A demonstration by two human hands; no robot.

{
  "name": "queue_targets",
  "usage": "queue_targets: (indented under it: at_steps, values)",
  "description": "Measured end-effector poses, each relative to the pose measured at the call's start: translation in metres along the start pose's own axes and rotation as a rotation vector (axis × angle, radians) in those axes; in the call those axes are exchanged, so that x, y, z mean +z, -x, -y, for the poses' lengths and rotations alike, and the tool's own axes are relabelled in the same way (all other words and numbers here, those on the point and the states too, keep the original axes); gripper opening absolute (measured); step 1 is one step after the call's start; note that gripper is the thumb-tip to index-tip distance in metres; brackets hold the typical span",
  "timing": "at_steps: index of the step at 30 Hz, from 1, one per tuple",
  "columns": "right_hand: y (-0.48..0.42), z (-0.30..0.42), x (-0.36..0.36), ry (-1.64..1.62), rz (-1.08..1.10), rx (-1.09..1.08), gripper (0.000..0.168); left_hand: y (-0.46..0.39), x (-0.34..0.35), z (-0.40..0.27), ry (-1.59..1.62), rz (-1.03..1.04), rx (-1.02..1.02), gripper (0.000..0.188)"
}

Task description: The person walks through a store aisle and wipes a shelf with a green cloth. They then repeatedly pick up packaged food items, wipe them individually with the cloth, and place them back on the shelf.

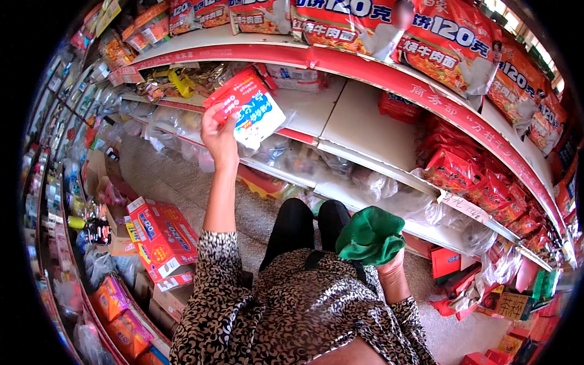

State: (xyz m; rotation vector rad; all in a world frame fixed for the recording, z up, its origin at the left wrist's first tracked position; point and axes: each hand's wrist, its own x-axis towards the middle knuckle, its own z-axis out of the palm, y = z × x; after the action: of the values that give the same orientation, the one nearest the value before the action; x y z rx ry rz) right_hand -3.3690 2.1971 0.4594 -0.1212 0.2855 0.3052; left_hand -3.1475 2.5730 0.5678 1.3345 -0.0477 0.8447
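My left hand (220, 137) grips a red, white and blue plastic packet (253, 109) by its red end, in front of the middle shelf. A crumpled green cloth (372, 235) is in my right hand (393, 264), low in front of my body and largely covering the fingers. Beyond the packet, the white middle shelf board (360, 118) bears a red-and-white pack (294, 77) near its back and yellow and brown packets (182, 82) to the left. Red glossy packets (456, 169) lie in rows at the right of that shelf.
Large red instant noodle packs (438, 45) line the upper shelf, above a red edge strip (365, 70). Plastic-wrapped goods (365, 178) fill the lower shelf. A red cardboard carton (164, 237) stands on the floor at left, beside another stocked shelf. Boxes (511, 305) and red packaging lie at lower right.
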Motion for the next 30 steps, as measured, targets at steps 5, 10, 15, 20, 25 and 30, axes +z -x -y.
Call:
queue_targets:
  at_steps: [5, 10, 15, 20, 25, 30]
  values:
    - [-0.024, -0.001, 0.026, 0.112, -0.012, -0.057, 0.051, 0.044, -0.004, -0.073, 0.028, 0.093, 0.058, 0.041]
    - [-0.047, -0.003, 0.07, 0.261, 0.021, -0.167, 0.057, 0.081, 0.011, -0.102, 0.077, 0.31, -0.023, 0.047]
    - [-0.062, -0.017, 0.105, 0.718, 0.213, -0.444, 0.054, 0.114, 0.033, -0.091, 0.207, 0.813, -0.505, 0.056]
    - [-0.063, -0.008, 0.099, 0.844, -0.13, -0.425, 0.01, 0.134, 0.057, -0.078, 0.224, 0.988, -0.584, 0.062]
    - [-0.06, 0.014, 0.083, 0.738, -0.224, -0.681, 0.013, 0.14, 0.059, -0.052, 0.374, 0.959, -0.789, 0.073]
    - [-0.061, 0.011, 0.074, 0.689, -0.231, -0.834, 0.014, 0.172, 0.054, -0.033, 0.342, 0.607, -0.787, 0.048]
